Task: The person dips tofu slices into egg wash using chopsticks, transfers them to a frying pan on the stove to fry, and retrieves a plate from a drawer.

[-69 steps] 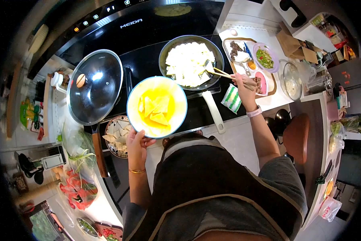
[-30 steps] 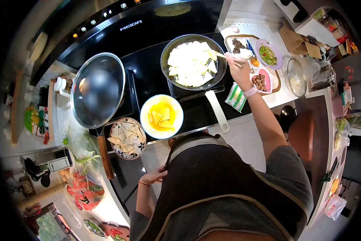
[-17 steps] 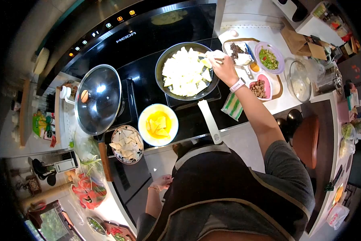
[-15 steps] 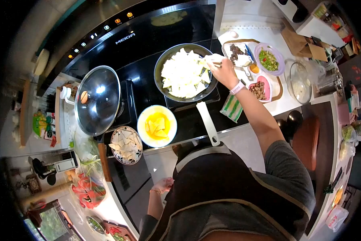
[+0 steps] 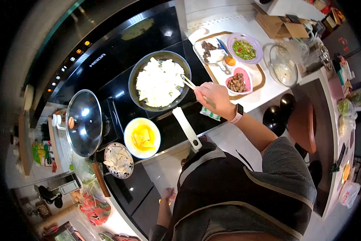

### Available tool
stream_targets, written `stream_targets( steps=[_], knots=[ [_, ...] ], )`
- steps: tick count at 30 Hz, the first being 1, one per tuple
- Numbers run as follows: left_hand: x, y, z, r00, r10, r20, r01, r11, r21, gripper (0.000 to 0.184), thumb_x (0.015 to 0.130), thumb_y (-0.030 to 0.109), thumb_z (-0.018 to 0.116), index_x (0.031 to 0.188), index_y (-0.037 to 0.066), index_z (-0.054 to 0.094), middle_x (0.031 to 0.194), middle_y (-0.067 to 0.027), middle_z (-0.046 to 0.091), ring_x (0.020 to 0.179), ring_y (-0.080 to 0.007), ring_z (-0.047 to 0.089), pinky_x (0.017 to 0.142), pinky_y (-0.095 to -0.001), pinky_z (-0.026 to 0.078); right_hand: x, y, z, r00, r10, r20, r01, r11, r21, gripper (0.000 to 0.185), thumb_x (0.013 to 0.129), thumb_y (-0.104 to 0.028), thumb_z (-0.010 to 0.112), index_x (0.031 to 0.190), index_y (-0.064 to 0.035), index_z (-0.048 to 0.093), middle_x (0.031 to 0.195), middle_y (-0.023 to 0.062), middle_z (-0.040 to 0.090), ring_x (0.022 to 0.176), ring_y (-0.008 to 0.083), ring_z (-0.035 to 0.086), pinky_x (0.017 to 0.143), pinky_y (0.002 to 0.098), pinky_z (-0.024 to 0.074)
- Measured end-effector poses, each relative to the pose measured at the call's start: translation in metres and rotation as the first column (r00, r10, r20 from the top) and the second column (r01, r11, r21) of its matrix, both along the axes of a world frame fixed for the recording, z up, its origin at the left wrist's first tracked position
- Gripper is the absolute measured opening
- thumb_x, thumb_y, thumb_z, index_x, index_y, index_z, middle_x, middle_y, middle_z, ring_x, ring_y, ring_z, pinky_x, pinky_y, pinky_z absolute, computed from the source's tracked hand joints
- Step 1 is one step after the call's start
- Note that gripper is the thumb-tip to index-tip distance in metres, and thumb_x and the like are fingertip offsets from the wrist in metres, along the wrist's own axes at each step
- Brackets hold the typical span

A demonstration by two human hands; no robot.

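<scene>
pale slim chopsticks (image 5: 189, 82) pinched in r hand (image 5: 215, 97), tips inside rnd pan (image 5: 133, 82); l hand (image 5: 169, 195) grip unclear.

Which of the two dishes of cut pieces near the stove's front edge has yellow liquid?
The plain white bowl with the thin blue rim, nearer the pan handle. Yellow liquid surrounds its pieces; the flower-patterned dish beside it shows only pale pieces.

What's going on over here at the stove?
Someone in an apron is at the stove, holding chopsticks in their right hand, with the tips at the right side of a pan full of pale pieces. Their left hand is low by their side, with nothing visible in it. A bowl of yellow liquid with more pieces sits near the stove's front edge, beside a plate of pale pieces.
</scene>
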State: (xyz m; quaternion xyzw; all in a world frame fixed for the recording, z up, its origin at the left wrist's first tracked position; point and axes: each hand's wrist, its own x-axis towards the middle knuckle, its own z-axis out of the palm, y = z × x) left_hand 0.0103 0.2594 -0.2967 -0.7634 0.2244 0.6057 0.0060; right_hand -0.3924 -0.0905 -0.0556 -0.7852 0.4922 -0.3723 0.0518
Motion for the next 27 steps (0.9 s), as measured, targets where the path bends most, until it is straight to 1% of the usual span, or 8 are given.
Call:
stream_targets(
  steps=[4, 6, 9, 12, 14, 17, 19, 27],
  knots=[
    [0.042, -0.054, -0.106, 0.865, -0.356, 0.355, 0.464, 0.836, -0.293, 0.036, 0.084, 0.029, 0.046, 0.078, -0.001, 0.063, 0.077, -0.0234, 0.064, 0.070, -0.0361, 0.063, 0.066, -0.0442, 0.049, -0.008, 0.031, -0.008, 0.996, 0.044, -0.080, -0.048, 0.998, -0.052, 0.012, 0.082, -0.021, 0.061, 0.084, -0.0089, 0.060, 0.071, 0.0053, 0.056, 0.065, 0.0245, 0.057, 0.056, 0.0360, 0.0457],
    [0.033, -0.106, -0.102, 0.413, -0.674, 0.612, 0.911, 0.306, -0.278, 0.029, 0.088, 0.021, 0.041, 0.089, 0.003, 0.064, 0.091, -0.0229, 0.062, 0.082, -0.0400, 0.060, 0.072, -0.0462, 0.048, -0.006, 0.045, -0.002, 0.994, 0.043, -0.100, -0.056, 0.989, -0.138, 0.012, 0.082, -0.020, 0.061, 0.087, -0.0094, 0.061, 0.074, 0.0048, 0.058, 0.067, 0.0242, 0.058, 0.057, 0.0354, 0.0464],
    [-0.011, -0.159, -0.057, 0.784, -0.355, 0.509, 0.612, 0.578, -0.540, 0.038, 0.094, 0.028, 0.039, 0.111, 0.001, 0.058, 0.115, -0.0222, 0.057, 0.109, -0.0382, 0.051, 0.094, -0.0424, 0.040, 0.000, 0.059, -0.007, 0.992, 0.035, -0.120, -0.049, 0.992, -0.113, 0.012, 0.080, -0.014, 0.063, 0.090, -0.0077, 0.063, 0.075, 0.0059, 0.060, 0.065, 0.0251, 0.058, 0.055, 0.0355, 0.0463],
    [-0.022, -0.187, -0.054, 0.505, -0.541, 0.672, 0.849, 0.449, -0.277, 0.041, 0.095, 0.031, 0.036, 0.123, 0.006, 0.052, 0.127, -0.0196, 0.050, 0.119, -0.0377, 0.043, 0.103, -0.0486, 0.030, 0.008, 0.087, 0.000, 0.932, 0.091, 0.350, -0.046, 0.990, -0.135, 0.013, 0.087, -0.003, 0.053, 0.088, 0.0020, 0.066, 0.081, 0.0109, 0.066, 0.065, 0.0181, 0.060, 0.057, 0.0264, 0.0462],
    [-0.001, -0.187, -0.122, 0.371, -0.444, 0.816, 0.919, 0.302, -0.253, 0.038, 0.093, 0.028, 0.037, 0.124, 0.015, 0.053, 0.127, -0.0173, 0.051, 0.118, -0.0339, 0.045, 0.101, -0.0557, 0.027, 0.016, 0.116, 0.002, 0.810, -0.255, 0.528, 0.170, 0.964, 0.205, 0.023, 0.093, -0.010, 0.048, 0.096, 0.0049, 0.065, 0.080, 0.0097, 0.065, 0.067, 0.0129, 0.058, 0.061, 0.0246, 0.0471],
    [0.008, -0.193, -0.133, 0.515, -0.208, 0.832, 0.851, 0.241, -0.467, 0.031, 0.089, 0.024, 0.043, 0.107, 0.008, 0.061, 0.110, -0.0170, 0.060, 0.100, -0.0361, 0.055, 0.089, -0.0499, 0.040, 0.020, 0.154, 0.004, 0.583, -0.423, 0.693, 0.224, 0.905, 0.363, 0.036, 0.096, -0.022, 0.046, 0.098, 0.0083, 0.063, 0.082, 0.0113, 0.065, 0.069, 0.0137, 0.060, 0.066, 0.0249, 0.0488],
    [0.006, -0.204, -0.104, 0.596, -0.398, 0.698, 0.800, 0.371, -0.472, 0.037, 0.088, 0.031, 0.045, 0.104, 0.002, 0.062, 0.110, -0.0216, 0.059, 0.102, -0.0408, 0.054, 0.089, -0.0488, 0.041, 0.018, 0.178, -0.001, 0.531, -0.483, 0.697, 0.268, 0.875, 0.402, 0.040, 0.096, -0.026, 0.045, 0.099, 0.0086, 0.063, 0.082, 0.0115, 0.065, 0.069, 0.0141, 0.060, 0.067, 0.0256, 0.0495],
    [-0.013, -0.208, -0.060, 0.484, -0.150, 0.862, 0.860, 0.262, -0.437, 0.025, 0.080, 0.027, 0.051, 0.078, 0.011, 0.070, 0.084, -0.0119, 0.068, 0.077, -0.0312, 0.065, 0.068, -0.0447, 0.051, 0.005, 0.217, 0.023, 0.525, -0.485, 0.699, 0.345, 0.872, 0.346, 0.041, 0.095, -0.031, 0.046, 0.102, 0.0068, 0.062, 0.086, 0.0132, 0.066, 0.070, 0.0158, 0.063, 0.066, 0.0248, 0.0520]
  ],
)
